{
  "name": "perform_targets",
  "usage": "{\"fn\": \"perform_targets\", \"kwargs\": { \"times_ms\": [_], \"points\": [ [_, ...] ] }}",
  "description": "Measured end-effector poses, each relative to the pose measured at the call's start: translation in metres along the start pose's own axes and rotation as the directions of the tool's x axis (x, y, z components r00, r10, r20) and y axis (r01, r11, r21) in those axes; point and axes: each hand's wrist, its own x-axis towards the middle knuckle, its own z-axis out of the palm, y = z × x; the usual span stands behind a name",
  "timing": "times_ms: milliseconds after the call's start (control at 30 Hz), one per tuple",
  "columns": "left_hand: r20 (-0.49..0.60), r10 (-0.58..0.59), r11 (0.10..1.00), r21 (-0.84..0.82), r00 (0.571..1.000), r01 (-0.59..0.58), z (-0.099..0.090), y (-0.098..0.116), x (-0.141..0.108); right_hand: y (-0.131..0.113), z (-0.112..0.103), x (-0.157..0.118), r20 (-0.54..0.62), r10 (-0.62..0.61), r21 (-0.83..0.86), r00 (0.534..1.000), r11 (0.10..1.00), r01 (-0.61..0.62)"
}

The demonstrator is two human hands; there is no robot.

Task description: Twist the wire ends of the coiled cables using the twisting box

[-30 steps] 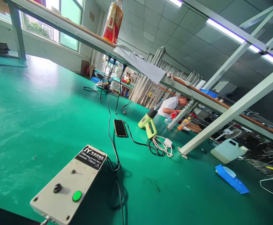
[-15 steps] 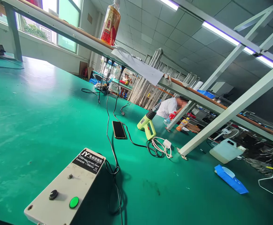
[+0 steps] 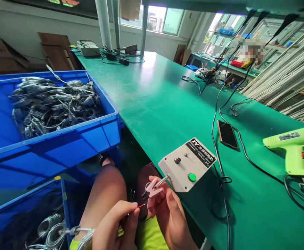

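Note:
A grey control box with a black knob and a green button sits at the table's edge. From its side a metal shaft carries a pink clip with black tips. My right hand has its fingers around the clip. Just left of the clip tips, my left hand pinches a thin red wire between thumb and finger, its end pointing toward the clip. A clear coiled cable hangs beside my left wrist.
Blue crates of coiled cables stand at the left and lower left. On the green table lie a phone, black cords and a green heat gun. A person is in the background.
The view has swung left and down, bringing the crates, my legs and both hands into sight. Both hands are now near the box's clip, the left one with a red wire.

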Motion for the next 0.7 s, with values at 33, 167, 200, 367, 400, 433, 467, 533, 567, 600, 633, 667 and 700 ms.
{"fn": "perform_targets", "kwargs": {
  "times_ms": [33,167,200,367,400,433,467,533,567,600,633,667,700],
  "points": [
    [0.0,-0.001,1.0,-0.011,1.0,0.001,0.003,0.001,0.0,-0.002,0.001,0.002,0.017,0.024,0.034,1.0,0.999,-0.024],
    [0.016,-0.042,0.998,-0.055,0.999,0.043,0.01,0.003,0.003,0.001,-0.001,0.014,0.134,0.073,0.12,0.988,0.989,-0.089],
    [0.018,-0.054,0.997,-0.059,0.998,0.055,0.011,0.003,0.003,0.004,-0.003,0.016,0.136,0.08,0.135,0.988,0.986,-0.099],
    [-0.052,-0.076,0.995,-0.075,0.996,0.072,0.017,0.007,0.004,0.016,-0.001,0.026,0.079,0.077,0.243,0.994,0.965,-0.094],
    [-0.055,-0.076,0.995,-0.075,0.996,0.072,0.018,0.008,0.004,0.016,0.001,0.028,0.09,0.067,0.271,0.994,0.959,-0.089],
    [-0.053,-0.076,0.995,-0.074,0.996,0.072,0.019,0.009,0.004,0.016,0.004,0.029,0.1,0.06,0.294,0.993,0.952,-0.087],
    [-0.051,-0.078,0.995,-0.073,0.996,0.074,0.02,0.01,0.004,0.015,0.007,0.03,0.107,0.059,0.309,0.993,0.947,-0.089],
    [-0.052,-0.086,0.994,-0.068,0.995,0.082,0.02,0.011,0.004,0.013,0.01,0.032,0.099,0.063,0.318,0.993,0.944,-0.092],
    [-0.059,-0.087,0.994,-0.067,0.994,0.083,0.021,0.012,0.004,0.011,0.011,0.033,0.086,0.067,0.317,0.994,0.944,-0.091],
    [-0.063,-0.088,0.994,-0.068,0.994,0.084,0.021,0.012,0.005,0.011,0.011,0.034,0.074,0.07,0.317,0.995,0.944,-0.09],
    [-0.065,-0.088,0.994,-0.071,0.994,0.083,0.021,0.012,0.006,0.01,0.01,0.034,0.068,0.074,0.318,0.995,0.944,-0.092],
    [-0.066,-0.086,0.994,-0.074,0.994,0.081,0.021,0.012,0.007,0.01,0.009,0.034,0.064,0.079,0.32,0.995,0.943,-0.095],
    [-0.063,-0.082,0.994,-0.076,0.995,0.077,0.021,0.012,0.008,0.01,0.008,0.035,0.061,0.081,0.323,0.995,0.942,-0.097]
  ]
}}
